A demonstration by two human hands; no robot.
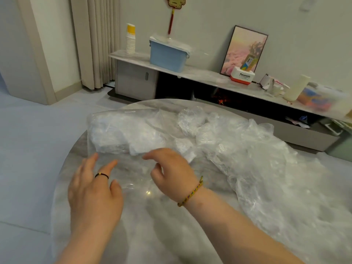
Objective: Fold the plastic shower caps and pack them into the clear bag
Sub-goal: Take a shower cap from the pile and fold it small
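Two hands: both out over the round grey counter, close together but not touching each other.
Left hand: fingers straight and spread, lying over the flat, near end of the clear bag; a black ring sits on one finger.
Right hand: fingers loosely bent, thumb a little apart from them, at the bag's near right edge; the film is so clear that I cannot tell whether it pinches any.
Clear bag: flat on the counter, left of centre, with a white wad of folded caps packed in its far end.
Loose shower caps: a crumpled, see-through heap to the right of the bag, spilling toward the counter's right edge.
Wrist: a braided bracelet on the right arm.
Behind: a low shelf with a blue tub and stacked paper cups.
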